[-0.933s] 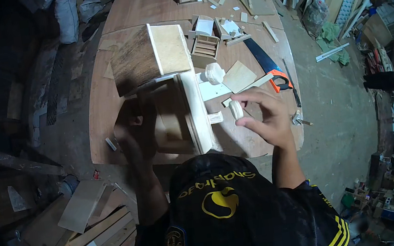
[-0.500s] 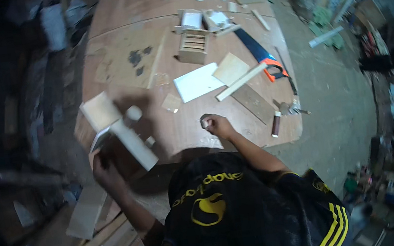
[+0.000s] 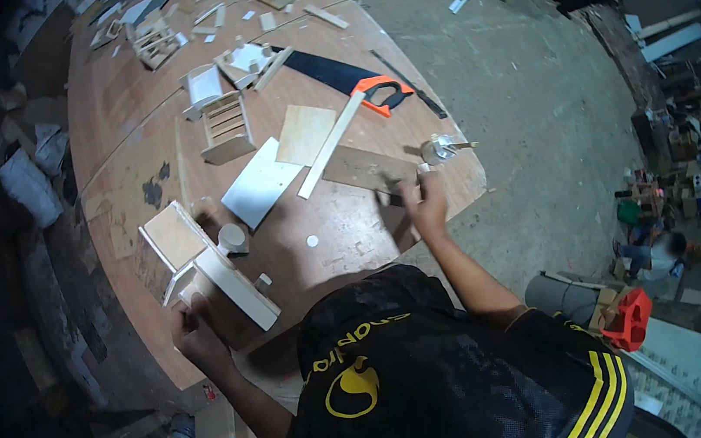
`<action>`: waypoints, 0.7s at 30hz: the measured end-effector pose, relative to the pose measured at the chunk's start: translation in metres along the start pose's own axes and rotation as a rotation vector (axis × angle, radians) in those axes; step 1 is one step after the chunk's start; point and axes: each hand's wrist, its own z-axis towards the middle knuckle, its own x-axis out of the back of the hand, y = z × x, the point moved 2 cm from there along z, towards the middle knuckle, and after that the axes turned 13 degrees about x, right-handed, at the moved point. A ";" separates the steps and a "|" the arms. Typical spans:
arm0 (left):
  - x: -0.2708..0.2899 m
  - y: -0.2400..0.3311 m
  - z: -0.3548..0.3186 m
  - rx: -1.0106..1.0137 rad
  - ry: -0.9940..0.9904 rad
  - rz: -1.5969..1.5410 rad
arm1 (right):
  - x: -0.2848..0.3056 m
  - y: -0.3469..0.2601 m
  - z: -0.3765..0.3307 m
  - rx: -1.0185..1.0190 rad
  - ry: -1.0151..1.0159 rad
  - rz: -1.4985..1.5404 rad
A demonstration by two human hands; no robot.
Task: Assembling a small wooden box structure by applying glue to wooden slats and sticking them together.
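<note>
Model (image 3: 241, 289): held at near-left edge of counter (image 3: 352, 228); best braced firmly.
Left hand (image 3: 198, 332): closed on model's lower edge.
Right hand (image 3: 426, 205): fingers curled near jar (image 3: 438, 149); grip cannot be told.

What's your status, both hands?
Left hand on wooden model. Right hand near small container, grip unclear. White disc lies between hands.

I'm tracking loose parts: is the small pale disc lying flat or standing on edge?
Flat: the disc shows its round face upward on the tabletop, between the wooden model and the right hand.
</note>
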 end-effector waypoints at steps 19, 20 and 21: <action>-0.098 0.044 -0.031 0.085 -0.227 -0.230 | 0.068 0.062 0.070 0.110 0.282 -0.151; -0.096 0.047 -0.032 0.083 -0.205 -0.231 | 0.078 0.053 0.072 0.149 0.337 -0.146; -0.094 0.050 -0.032 0.093 -0.216 -0.253 | 0.089 0.040 0.073 0.098 0.346 -0.041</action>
